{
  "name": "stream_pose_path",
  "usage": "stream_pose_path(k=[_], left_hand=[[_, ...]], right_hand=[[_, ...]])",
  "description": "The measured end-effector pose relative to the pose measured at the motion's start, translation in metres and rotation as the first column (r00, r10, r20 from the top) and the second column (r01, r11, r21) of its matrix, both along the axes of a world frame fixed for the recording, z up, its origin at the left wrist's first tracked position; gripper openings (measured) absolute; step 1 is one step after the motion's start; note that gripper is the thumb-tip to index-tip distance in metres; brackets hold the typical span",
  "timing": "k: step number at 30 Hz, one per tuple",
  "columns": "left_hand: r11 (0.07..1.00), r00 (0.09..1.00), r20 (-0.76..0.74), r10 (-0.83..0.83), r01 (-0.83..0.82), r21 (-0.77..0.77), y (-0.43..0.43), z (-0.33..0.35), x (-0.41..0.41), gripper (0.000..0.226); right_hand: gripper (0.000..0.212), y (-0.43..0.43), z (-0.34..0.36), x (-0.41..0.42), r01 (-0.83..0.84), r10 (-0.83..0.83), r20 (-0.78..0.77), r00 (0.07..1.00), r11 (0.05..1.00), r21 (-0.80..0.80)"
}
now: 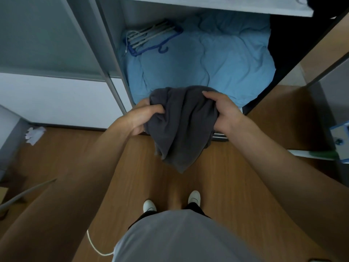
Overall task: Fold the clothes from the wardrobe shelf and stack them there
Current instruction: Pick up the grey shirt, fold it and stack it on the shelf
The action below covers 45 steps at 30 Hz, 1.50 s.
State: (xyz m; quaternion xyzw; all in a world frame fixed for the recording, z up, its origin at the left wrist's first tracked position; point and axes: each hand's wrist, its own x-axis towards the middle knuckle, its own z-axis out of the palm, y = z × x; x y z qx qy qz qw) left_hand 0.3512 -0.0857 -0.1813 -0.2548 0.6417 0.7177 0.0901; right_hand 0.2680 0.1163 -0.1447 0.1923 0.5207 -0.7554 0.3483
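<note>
One dark grey garment (181, 129), bunched, hangs between my two hands over the floor (143, 173), just in front of the wardrobe (111, 44) front edge. Left hand (145, 115) grips its left side, fingers curled into the cloth. Right hand (221, 110) clamps its right side, fingers curled over the top. Inside at the bottom: one blue quilt (217, 59), with a bundle of hangers (151, 37) at its back left corner, one blue, white ones too merged to count. One shelf (207, 5) above. Two white shoes (149, 205).
</note>
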Motion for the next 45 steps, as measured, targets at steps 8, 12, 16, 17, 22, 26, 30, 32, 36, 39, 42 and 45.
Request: stream_pose_path(k=[8, 12, 16, 17, 22, 26, 30, 32, 36, 39, 42, 45], left_hand=[[0.905, 0.976, -0.018, 0.216, -0.193, 0.38, -0.006, 0.014, -0.01, 0.037], [0.894, 0.959, 0.056, 0.279, -0.281, 0.349, -0.015, 0.003, -0.009, 0.057], [0.843, 0.965, 0.066, 0.252, -0.253, 0.475, -0.032, -0.026, 0.013, 0.085], [0.837, 0.976, 0.06, 0.211, -0.212, 0.504, -0.034, -0.031, 0.019, 0.087], [0.973, 1.0, 0.021, 0.015, -0.02, 0.229, -0.012, -0.021, 0.012, 0.065], [0.966, 0.973, -0.051, 0.224, -0.215, 0.144, -0.002, -0.001, -0.013, 0.04], [0.939, 0.945, -0.056, 0.324, -0.314, 0.138, -0.007, 0.01, -0.022, 0.032], [0.939, 0.939, -0.059, 0.339, -0.334, 0.088, -0.009, 0.016, -0.025, 0.026], [0.925, 0.927, 0.026, 0.374, -0.375, 0.054, -0.006, 0.027, -0.032, 0.013], [0.909, 0.922, 0.118, 0.368, -0.383, 0.162, -0.005, 0.035, -0.029, 0.016], [0.885, 0.935, 0.057, 0.35, -0.35, 0.307, -0.013, 0.036, -0.021, 0.026], [0.896, 0.924, -0.039, 0.381, -0.359, 0.262, -0.02, 0.03, -0.016, 0.044]], right_hand=[[0.033, 0.01, -0.01, 0.016, -0.1, 0.076, -0.166, 0.983, 0.985, -0.143], [0.04, -0.001, -0.006, 0.016, 0.011, -0.023, -0.201, 0.979, 0.998, -0.062], [0.035, -0.007, -0.005, 0.017, 0.058, -0.066, -0.149, 0.987, 0.997, -0.06], [0.034, -0.009, -0.004, 0.017, 0.052, -0.061, -0.147, 0.987, 0.997, -0.063], [0.028, -0.013, -0.004, 0.016, 0.008, -0.014, -0.173, 0.985, 0.999, -0.034], [0.031, -0.003, -0.002, 0.014, -0.152, 0.162, -0.236, 0.958, 0.987, 0.059], [0.032, 0.017, -0.002, 0.004, -0.151, 0.174, -0.244, 0.954, 0.982, 0.111], [0.024, 0.023, -0.003, -0.005, -0.091, 0.119, -0.206, 0.971, 0.986, 0.14], [0.018, 0.027, -0.007, -0.012, -0.098, 0.104, -0.057, 0.993, 0.991, 0.095], [0.02, 0.026, -0.021, -0.006, -0.054, 0.047, -0.12, 0.992, 0.997, -0.061], [0.06, 0.018, -0.032, 0.004, -0.065, 0.053, -0.232, 0.971, 0.997, -0.045], [0.079, 0.01, -0.03, 0.004, -0.02, 0.021, -0.256, 0.966, 1.0, 0.005]])
